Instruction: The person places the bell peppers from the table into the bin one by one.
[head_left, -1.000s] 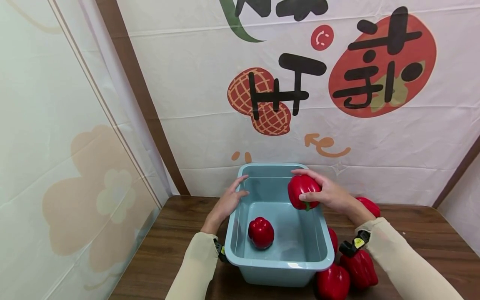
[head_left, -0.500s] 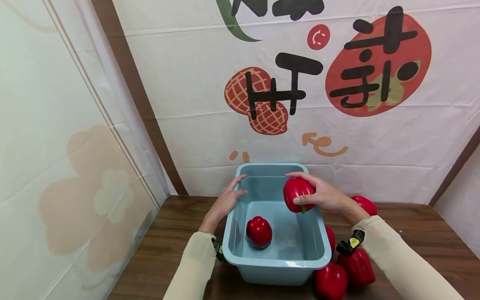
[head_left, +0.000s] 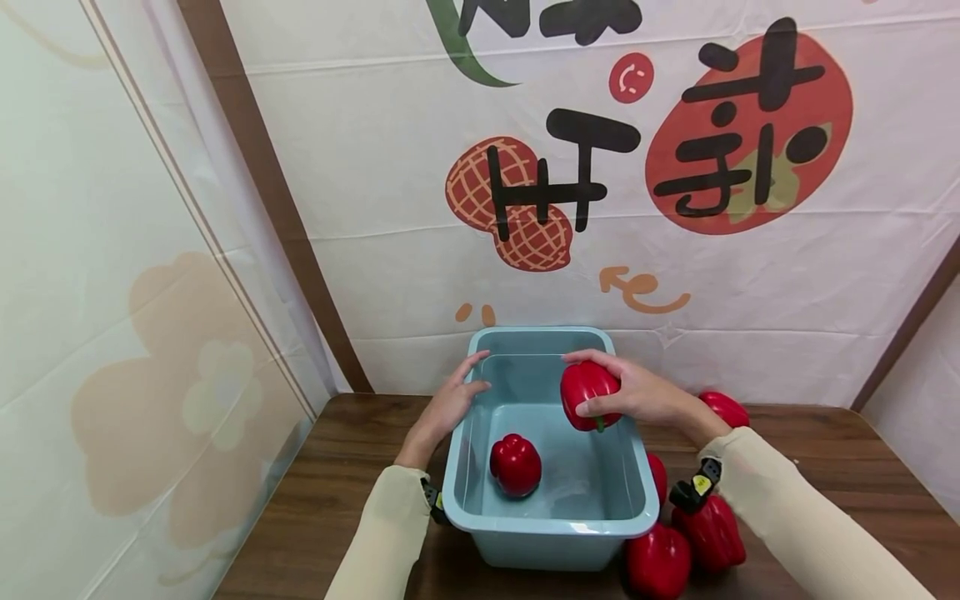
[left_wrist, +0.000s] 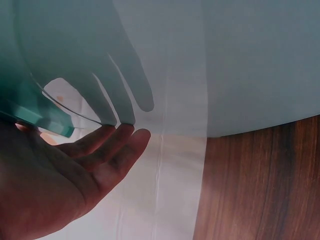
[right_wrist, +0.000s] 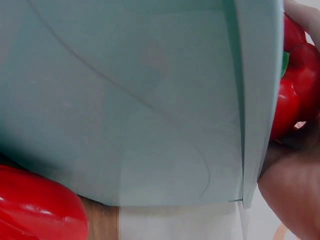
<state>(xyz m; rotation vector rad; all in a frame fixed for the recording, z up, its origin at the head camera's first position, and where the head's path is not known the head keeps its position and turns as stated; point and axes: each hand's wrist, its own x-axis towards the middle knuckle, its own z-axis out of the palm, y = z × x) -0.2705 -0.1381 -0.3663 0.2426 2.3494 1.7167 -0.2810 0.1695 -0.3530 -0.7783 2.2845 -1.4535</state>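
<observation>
Makeshift booth w/ printed cloth walls (head_left: 750, 283) & wood-grain tbl (head_left: 322, 500).

- Wall cloth (head_left: 360, 167): large black characters, which cannot be read with certainty; one character (head_left: 555, 192) crosses a peanut print (head_left: 525, 237), another (head_left: 708, 150) crosses a red tomato-like print (head_left: 750, 121), and further strokes (head_left: 592, 18) are cut off at the top.
- Same cloth: a red smiley sign (head_left: 632, 77), turned sideways, and a curled orange arrow (head_left: 640, 284).
- Black device (head_left: 684, 496) on the right wrist: yellow label (head_left: 702, 484), too small to read.

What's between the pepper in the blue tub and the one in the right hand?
Nothing: the head view shows only bare tub floor between the resting pepper and the held pepper in the right hand.
</observation>
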